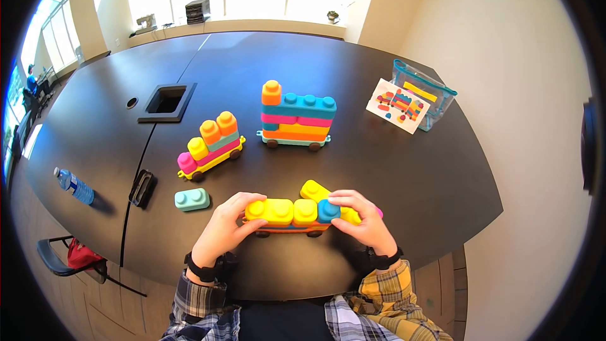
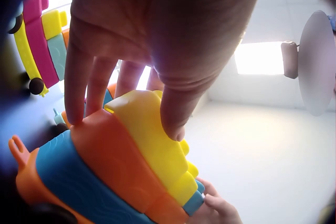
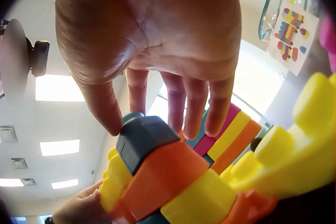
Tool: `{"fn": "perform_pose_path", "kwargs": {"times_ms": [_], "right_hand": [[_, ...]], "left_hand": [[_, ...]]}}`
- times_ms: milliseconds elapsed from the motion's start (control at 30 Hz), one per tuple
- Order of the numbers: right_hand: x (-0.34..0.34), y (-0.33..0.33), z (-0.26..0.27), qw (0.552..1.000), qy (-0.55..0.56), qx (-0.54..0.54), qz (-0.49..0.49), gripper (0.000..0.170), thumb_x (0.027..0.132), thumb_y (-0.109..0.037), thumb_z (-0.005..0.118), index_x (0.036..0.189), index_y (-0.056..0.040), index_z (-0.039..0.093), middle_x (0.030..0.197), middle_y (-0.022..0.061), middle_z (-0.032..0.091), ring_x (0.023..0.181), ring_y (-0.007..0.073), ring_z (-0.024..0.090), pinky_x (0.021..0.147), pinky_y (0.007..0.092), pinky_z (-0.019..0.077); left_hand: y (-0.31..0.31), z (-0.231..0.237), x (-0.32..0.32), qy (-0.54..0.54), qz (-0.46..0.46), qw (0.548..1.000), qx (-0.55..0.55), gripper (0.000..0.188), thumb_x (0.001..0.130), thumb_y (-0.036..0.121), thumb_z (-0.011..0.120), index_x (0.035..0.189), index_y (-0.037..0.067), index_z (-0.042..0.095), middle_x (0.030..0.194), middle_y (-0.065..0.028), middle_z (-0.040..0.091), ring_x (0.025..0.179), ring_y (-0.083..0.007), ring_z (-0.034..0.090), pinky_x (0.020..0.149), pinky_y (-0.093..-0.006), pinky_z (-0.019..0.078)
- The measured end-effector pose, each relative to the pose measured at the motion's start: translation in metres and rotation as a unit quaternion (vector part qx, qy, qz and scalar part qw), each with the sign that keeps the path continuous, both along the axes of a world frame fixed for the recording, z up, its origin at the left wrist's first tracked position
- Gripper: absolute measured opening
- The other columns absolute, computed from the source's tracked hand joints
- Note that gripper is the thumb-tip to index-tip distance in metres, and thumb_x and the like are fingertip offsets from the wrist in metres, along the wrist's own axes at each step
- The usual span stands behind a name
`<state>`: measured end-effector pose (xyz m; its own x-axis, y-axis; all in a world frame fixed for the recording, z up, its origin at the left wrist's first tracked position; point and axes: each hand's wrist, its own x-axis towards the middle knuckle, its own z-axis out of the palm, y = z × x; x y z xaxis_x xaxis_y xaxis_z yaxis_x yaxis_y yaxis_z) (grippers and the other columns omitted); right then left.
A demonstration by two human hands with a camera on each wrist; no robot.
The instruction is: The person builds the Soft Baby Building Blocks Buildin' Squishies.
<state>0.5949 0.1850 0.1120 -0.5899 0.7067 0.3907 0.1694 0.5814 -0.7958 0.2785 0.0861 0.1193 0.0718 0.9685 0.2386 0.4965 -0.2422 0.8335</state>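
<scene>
In the head view a block-built train car (image 1: 290, 226) stands near the table's front edge, orange and blue layers under a yellow top. My left hand (image 1: 222, 226) grips its left end, thumb on the long yellow block (image 1: 276, 211), fingers on the far side. A short yellow block (image 1: 305, 211) sits beside that one. With thumb and fingers, my right hand (image 1: 369, 224) pinches the blue block (image 1: 328, 211) at the top row's right end. In the right wrist view the thumb lies against this blue block (image 3: 142, 139). More yellow blocks (image 1: 314, 190) lie behind, partly hidden by the right hand.
Two other block cars stand farther back, a stepped one (image 1: 211, 148) and a taller one (image 1: 297, 120). A mint block (image 1: 192, 199) lies left, near a black case (image 1: 142, 188) and a water bottle (image 1: 74, 186). A picture card (image 1: 398, 106) leans on a clear bag (image 1: 435, 104).
</scene>
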Motion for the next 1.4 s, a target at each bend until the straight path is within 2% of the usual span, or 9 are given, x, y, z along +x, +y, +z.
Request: {"fn": "perform_pose_path", "kwargs": {"times_ms": [100, 200, 300, 400, 667, 933, 1000, 1133, 1400], "right_hand": [[0.014, 0.005, 0.005, 0.992, -0.045, 0.05, -0.106, 0.043, 0.09, -0.02, 0.08, 0.13, -0.007, 0.071, 0.132, 0.0147, 0.069, 0.125, 0.0324, 0.066, 0.108, 0.042, 0.0504], [0.026, 0.01, -0.005, 0.96, -0.154, 0.068, -0.224, 0.044, 0.087, -0.028, 0.083, 0.122, -0.0044, 0.072, 0.122, 0.0126, 0.071, 0.114, 0.0329, 0.066, 0.1, 0.0452, 0.0503], [0.029, 0.006, -0.02, 0.91, -0.308, 0.158, -0.229, 0.043, 0.083, -0.033, 0.085, 0.115, -0.0066, 0.075, 0.11, 0.0084, 0.072, 0.105, 0.0299, 0.065, 0.093, 0.0436, 0.047], [0.026, 0.005, -0.029, 0.884, -0.376, 0.176, -0.214, 0.041, 0.079, -0.036, 0.086, 0.109, -0.0099, 0.077, 0.102, 0.0053, 0.072, 0.101, 0.0267, 0.064, 0.091, 0.041, 0.0441], [0.025, 0.009, -0.038, 0.904, -0.354, 0.156, -0.184, 0.041, 0.076, -0.029, 0.083, 0.11, -0.008, 0.075, 0.101, 0.0081, 0.074, 0.097, 0.0275, 0.068, 0.094, 0.0424, 0.0446], [0.02, 0.014, 0.02, 0.93, -0.149, 0.154, -0.299, 0.041, 0.085, -0.018, 0.079, 0.123, -0.0031, 0.07, 0.115, 0.015, 0.072, 0.099, 0.0374, 0.067, 0.09, 0.0435, 0.052], [0.011, 0.007, 0.036, 0.965, -0.046, 0.143, -0.216, 0.044, 0.085, -0.015, 0.082, 0.125, -0.0037, 0.07, 0.12, 0.0158, 0.072, 0.107, 0.036, 0.069, 0.095, 0.0419, 0.0532], [-0.005, 0.001, 0.044, 0.995, -0.016, 0.101, -0.022, 0.05, 0.085, -0.014, 0.085, 0.132, -0.0051, 0.068, 0.126, 0.0161, 0.071, 0.116, 0.0345, 0.068, 0.101, 0.0414, 0.0541], [-0.02, 0.005, 0.033, 0.997, -0.023, 0.069, 0.026, 0.051, 0.086, -0.013, 0.085, 0.134, -0.0059, 0.068, 0.128, 0.016, 0.069, 0.118, 0.0347, 0.067, 0.103, 0.0422, 0.0537]], "left_hand": [[0.0, -0.001, 0.001, 0.007, 0.005, 1.0, 0.018, 0.046, 0.09, 0.01, 0.08, 0.132, 0.004, 0.063, 0.122, -0.0129, 0.067, 0.109, -0.0302, 0.069, 0.089, -0.0361, 0.058], [0.001, -0.004, 0.001, 0.003, 0.006, 1.0, 0.025, 0.045, 0.091, 0.011, 0.08, 0.132, 0.004, 0.063, 0.122, -0.013, 0.067, 0.109, -0.0302, 0.069, 0.089, -0.0365, 0.0577], [0.002, -0.005, 0.003, -0.007, 0.003, 0.999, 0.034, 0.045, 0.091, 0.011, 0.08, 0.132, 0.004, 0.063, 0.122, -0.0132, 0.068, 0.109, -0.0304, 0.069, 0.089, -0.0371, 0.0573], [0.003, -0.006, 0.003, -0.004, 0.004, 0.999, 0.039, 0.045, 0.09, 0.011, 0.08, 0.132, 0.004, 0.063, 0.121, -0.0134, 0.068, 0.108, -0.0312, 0.069, 0.09, -0.0375, 0.0568], [0.003, -0.006, 0.004, -0.005, 0.012, 0.999, 0.042, 0.045, 0.09, 0.012, 0.08, 0.132, 0.005, 0.064, 0.12, -0.0137, 0.068, 0.108, -0.0325, 0.069, 0.091, -0.0377, 0.0564], [0.004, 0.001, -0.007, 0.043, -0.003, 0.998, 0.049, 0.053, 0.091, 0.005, 0.077, 0.142, 0.006, 0.059, 0.135, -0.0106, 0.065, 0.124, -0.0268, 0.066, 0.102, -0.0407, 0.0552], [0.003, 0.009, -0.005, -0.015, 0.028, 0.998, 0.049, 0.056, 0.092, 0.005, 0.076, 0.144, 0.006, 0.058, 0.137, -0.0119, 0.065, 0.125, -0.0277, 0.065, 0.103, -0.0402, 0.0543], [0.001, 0.018, -0.008, -0.092, 0.037, 0.991, 0.087, 0.065, 0.091, 0.0, 0.073, 0.152, 0.009, 0.053, 0.143, -0.0121, 0.063, 0.127, -0.0265, 0.064, 0.104, -0.0395, 0.0531], [0.002, 0.015, -0.002, -0.02, 0.008, 0.997, 0.077, 0.055, 0.09, 0.001, 0.075, 0.143, 0.006, 0.061, 0.135, -0.0116, 0.067, 0.126, -0.0252, 0.065, 0.103, -0.0376, 0.055]]}}
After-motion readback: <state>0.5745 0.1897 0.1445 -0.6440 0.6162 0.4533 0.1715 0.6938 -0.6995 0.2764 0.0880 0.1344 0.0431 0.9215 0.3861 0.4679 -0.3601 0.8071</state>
